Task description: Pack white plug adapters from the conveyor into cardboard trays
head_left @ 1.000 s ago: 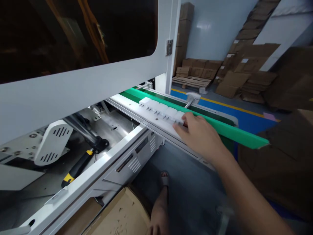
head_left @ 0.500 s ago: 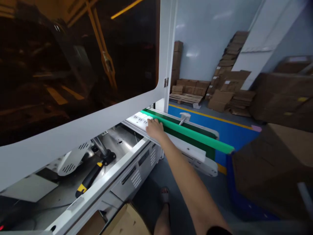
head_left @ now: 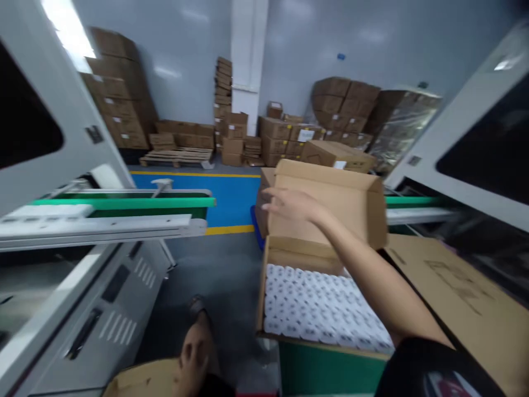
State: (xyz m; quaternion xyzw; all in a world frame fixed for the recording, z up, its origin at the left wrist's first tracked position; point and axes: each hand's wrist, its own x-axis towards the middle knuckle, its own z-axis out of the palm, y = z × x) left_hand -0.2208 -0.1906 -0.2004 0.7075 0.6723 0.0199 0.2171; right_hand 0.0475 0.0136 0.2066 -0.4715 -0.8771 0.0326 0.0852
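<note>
Small white plastic-looking pieces (head_left: 322, 306), probably light, stiff and best pinched by their sides, fill the open brown cardboard box (head_left: 297, 255) below the empty, loosely spread right hand (head_left: 292, 207); the left hand's (head_left: 192, 358) grip is unclear.

White pieces (head_left: 318, 303) partly behind forearm (head_left: 378, 286)

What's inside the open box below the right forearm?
Rows of white pieces show in the open box. The right forearm hides part of its right side; anything beneath the visible pieces is covered.

No label, lettering or number can be read.
</note>
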